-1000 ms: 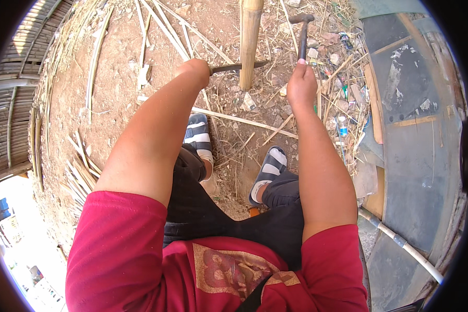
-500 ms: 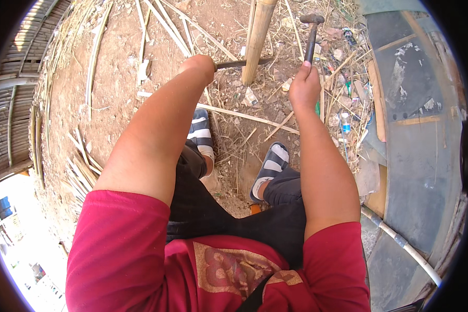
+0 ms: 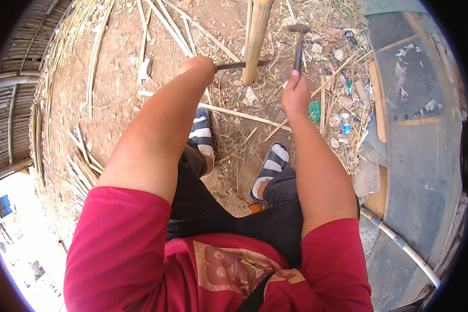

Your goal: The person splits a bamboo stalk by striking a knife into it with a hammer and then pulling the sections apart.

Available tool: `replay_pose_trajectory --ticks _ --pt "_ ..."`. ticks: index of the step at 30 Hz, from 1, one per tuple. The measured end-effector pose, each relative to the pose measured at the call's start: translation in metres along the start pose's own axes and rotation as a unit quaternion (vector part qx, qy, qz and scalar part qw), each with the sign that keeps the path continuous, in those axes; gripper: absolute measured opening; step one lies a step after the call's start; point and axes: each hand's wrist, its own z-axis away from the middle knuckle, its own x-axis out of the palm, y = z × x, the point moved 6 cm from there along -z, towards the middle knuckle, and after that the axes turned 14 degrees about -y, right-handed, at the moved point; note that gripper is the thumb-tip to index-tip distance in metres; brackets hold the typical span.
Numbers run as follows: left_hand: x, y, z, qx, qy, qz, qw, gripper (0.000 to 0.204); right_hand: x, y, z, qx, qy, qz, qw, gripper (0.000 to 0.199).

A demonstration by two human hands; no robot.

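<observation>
My left hand (image 3: 199,67) is closed round the handle of a long knife (image 3: 231,65), its arm stretched forward. The blade points right and meets an upright bamboo pole (image 3: 258,36) near its lower end. Blade shows on both sides of the pole; whether it is sunk in the bamboo or passes behind it, I cannot tell. To the right of the pole, my right hand (image 3: 296,99) grips a hammer (image 3: 298,54) by its dark handle. The hammer's head is at the far end, apart from pole and blade.
Split bamboo strips (image 3: 166,26) lie on the dirt ground, and a strip (image 3: 239,113) crosses before my sandals (image 3: 271,167). Litter and a small plastic bottle (image 3: 346,124) are at right, beside a dark panel (image 3: 411,156). A bundle of strips (image 3: 82,171) lies left.
My right hand and the hammer have shifted left and slightly nearer to me, toward the pole. A green piece of litter now shows beside my right wrist. Left hand, knife and pole stay put.
</observation>
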Motion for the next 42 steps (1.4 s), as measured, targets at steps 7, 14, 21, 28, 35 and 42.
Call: replay_pose_trajectory --ticks 7,14,21,28,35,42 --pt "0.035 0.025 0.004 0.007 0.002 0.040 0.999 0.026 0.017 0.041 -0.006 0.049 -0.096 0.086 0.990 0.058" --pt "0.027 0.030 -0.047 0.141 -0.072 -0.006 0.987 0.034 -0.012 0.010 -0.022 0.075 -0.041 -0.226 0.970 0.064" --pt "0.005 0.018 -0.056 0.072 -0.034 0.003 0.997 0.039 -0.039 -0.026 0.000 0.116 -0.051 -0.259 0.958 0.058" --pt "0.024 0.012 -0.034 0.012 -0.108 -0.036 0.993 0.039 -0.034 0.013 0.008 0.176 -0.051 -0.288 0.940 0.058" --pt "0.011 0.002 -0.038 0.018 -0.095 0.054 0.994 0.038 0.005 0.039 0.010 0.238 -0.123 -0.258 0.928 0.062" --pt "0.008 -0.005 -0.042 0.030 -0.084 0.090 0.992 0.035 0.064 0.050 0.007 0.230 -0.219 -0.239 0.918 0.051"
